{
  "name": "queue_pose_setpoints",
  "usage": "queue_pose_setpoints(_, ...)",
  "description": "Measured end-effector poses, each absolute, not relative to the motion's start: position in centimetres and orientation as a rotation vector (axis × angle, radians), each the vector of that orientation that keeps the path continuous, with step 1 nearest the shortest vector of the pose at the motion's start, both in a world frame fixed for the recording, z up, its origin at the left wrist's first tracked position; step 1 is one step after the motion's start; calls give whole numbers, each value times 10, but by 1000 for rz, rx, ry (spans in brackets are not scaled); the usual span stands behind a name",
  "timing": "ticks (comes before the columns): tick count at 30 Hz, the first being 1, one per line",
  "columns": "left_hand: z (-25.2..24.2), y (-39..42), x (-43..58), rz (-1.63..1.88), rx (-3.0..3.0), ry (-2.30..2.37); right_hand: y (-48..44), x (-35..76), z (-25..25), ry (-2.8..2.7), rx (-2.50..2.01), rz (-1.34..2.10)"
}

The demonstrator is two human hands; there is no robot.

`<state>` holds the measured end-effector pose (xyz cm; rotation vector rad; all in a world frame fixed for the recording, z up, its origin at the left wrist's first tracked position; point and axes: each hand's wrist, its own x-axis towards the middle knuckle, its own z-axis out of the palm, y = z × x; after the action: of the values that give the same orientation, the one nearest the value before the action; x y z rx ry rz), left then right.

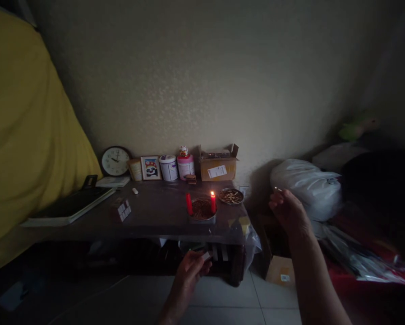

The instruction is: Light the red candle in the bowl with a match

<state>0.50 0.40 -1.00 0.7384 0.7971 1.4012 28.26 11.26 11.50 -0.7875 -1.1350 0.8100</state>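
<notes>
Two red candles stand in a round dish (201,218) on the table. The right candle (213,204) is lit; the left candle (189,204) shows no flame. My right hand (285,208) is raised to the right of the table, fingers pinched on a small match (278,189) with a faint glow at its tip. Low in front of the table edge, my left hand (193,269) holds a small pale box (206,256). Beside the candles lies a second round dish (231,196) with thin sticks in it.
Along the wall stand a clock (115,161), a framed picture (151,168), canisters (169,168) and a cardboard box (218,170). A small block (121,210) is on the table's left. White bags (306,185) sit at right.
</notes>
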Motion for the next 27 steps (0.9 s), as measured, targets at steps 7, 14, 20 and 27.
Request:
queue_pose_setpoints(7,-5,-3,4,1351,738,801,114,284,104,-1189,-985,730)
queue_pose_setpoints(14,-6,-5,3,1332,757,795,120,289,90,-1270,-1166,583)
queue_pose_setpoints(20,-1,-9,2,1316,754,791,133,290,69,-1176,-1270,545)
queue_pose_setpoints(27,-6,-7,2,1330,753,775,146,287,46,-1089,-1212,709)
